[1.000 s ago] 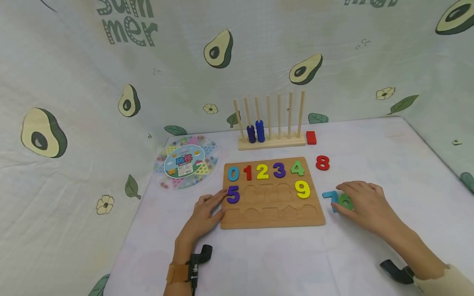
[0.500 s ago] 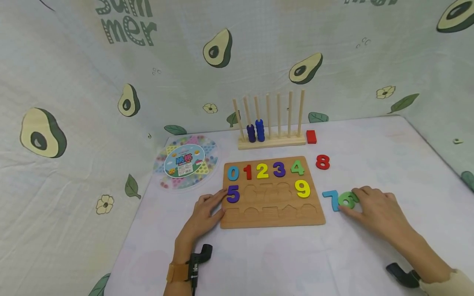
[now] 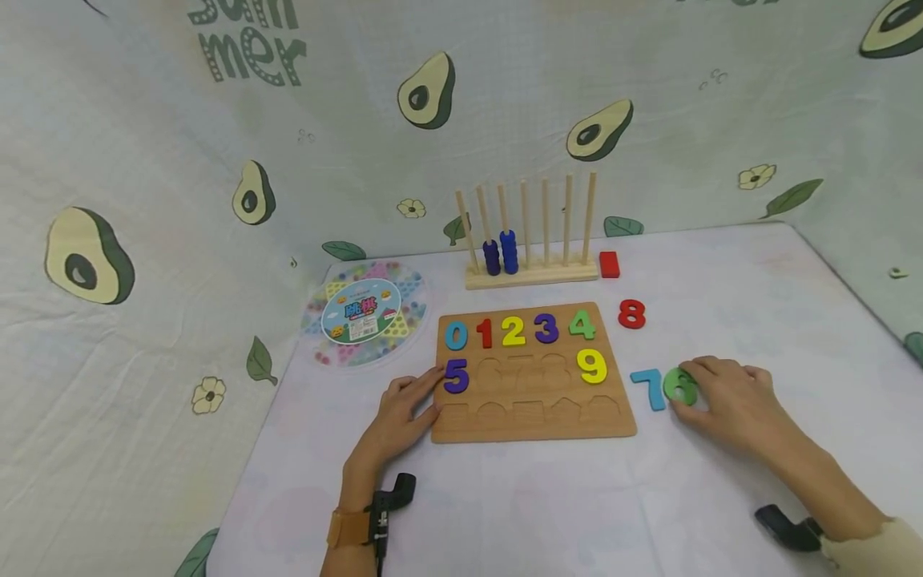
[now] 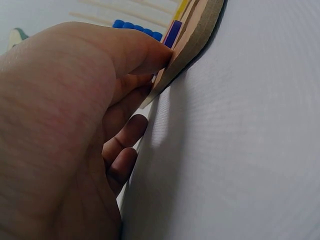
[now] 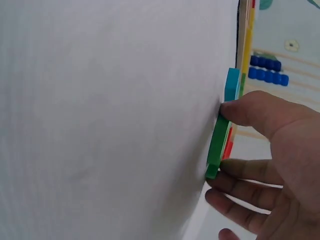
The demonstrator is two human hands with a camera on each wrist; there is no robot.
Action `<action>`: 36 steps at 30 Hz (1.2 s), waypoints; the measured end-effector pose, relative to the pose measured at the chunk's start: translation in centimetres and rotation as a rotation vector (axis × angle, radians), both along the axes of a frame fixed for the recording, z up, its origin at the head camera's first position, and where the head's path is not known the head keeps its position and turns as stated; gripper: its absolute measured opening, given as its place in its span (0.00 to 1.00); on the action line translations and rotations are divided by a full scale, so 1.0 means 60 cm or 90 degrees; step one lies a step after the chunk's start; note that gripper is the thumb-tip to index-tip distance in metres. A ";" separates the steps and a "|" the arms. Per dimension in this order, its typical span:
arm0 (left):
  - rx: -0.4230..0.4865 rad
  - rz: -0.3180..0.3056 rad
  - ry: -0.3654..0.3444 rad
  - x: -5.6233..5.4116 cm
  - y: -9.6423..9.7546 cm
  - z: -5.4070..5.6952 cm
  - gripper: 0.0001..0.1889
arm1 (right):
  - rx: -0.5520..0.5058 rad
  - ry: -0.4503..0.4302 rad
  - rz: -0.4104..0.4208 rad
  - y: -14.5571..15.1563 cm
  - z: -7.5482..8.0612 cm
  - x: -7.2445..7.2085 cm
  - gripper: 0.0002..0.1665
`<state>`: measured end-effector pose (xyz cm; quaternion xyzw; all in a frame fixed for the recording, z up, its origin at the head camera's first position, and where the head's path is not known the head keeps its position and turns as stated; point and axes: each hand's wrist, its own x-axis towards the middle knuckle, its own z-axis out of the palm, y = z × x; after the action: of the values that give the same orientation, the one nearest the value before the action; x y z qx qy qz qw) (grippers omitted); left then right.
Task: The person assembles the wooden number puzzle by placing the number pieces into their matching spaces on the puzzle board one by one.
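A wooden number board point(image 3: 522, 429) lies on the table with digits 0 to 4 in its top row. Below them sit a purple 5 point(image 3: 462, 388) and a yellow 9 point(image 3: 602, 369). Against the board's left edge rests my left hand point(image 3: 395, 418), its fingers fairly straight and its thumb touching the rim, as the left wrist view point(image 4: 75, 100) also shows. My right hand point(image 3: 739, 409) pinches a green number 6 point(image 5: 218, 137) between thumb and fingers, low over or on the table. Just left of it lies a blue number 7 point(image 3: 655, 393).
A red number 8 point(image 3: 631, 324) and a red block point(image 3: 609, 264) lie right of the board. Behind stands a wooden peg rack point(image 3: 534, 278) with dark blue and blue beads on two pegs. At the back left is a clear round game box point(image 3: 360, 310).
The right hand has drawn back to the right and turned the green 6, which now stands apart from the blue 7. The left hand stays at the board's edge.
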<state>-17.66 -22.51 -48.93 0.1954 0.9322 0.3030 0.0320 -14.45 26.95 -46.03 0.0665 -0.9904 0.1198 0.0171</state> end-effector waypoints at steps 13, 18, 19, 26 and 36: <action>0.000 -0.011 0.005 -0.002 -0.004 0.000 0.30 | -0.022 0.083 0.017 -0.004 0.020 -0.009 0.38; 0.001 -0.016 0.003 -0.003 -0.005 0.001 0.30 | -0.029 0.093 0.033 -0.021 0.030 -0.013 0.38; 0.000 -0.016 0.003 -0.003 -0.004 0.002 0.30 | -0.030 0.095 0.037 -0.024 0.032 -0.014 0.38; 0.010 -0.016 0.006 -0.003 -0.001 0.002 0.30 | -0.048 0.102 0.058 -0.043 0.038 -0.023 0.37; -0.008 -0.013 0.005 -0.001 -0.004 -0.007 0.30 | -0.042 0.090 0.104 -0.076 0.048 -0.031 0.38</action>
<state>-17.71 -22.75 -49.34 0.2056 0.9322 0.2960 0.0324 -16.34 22.40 -43.13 0.1545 -0.9735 0.1484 0.0795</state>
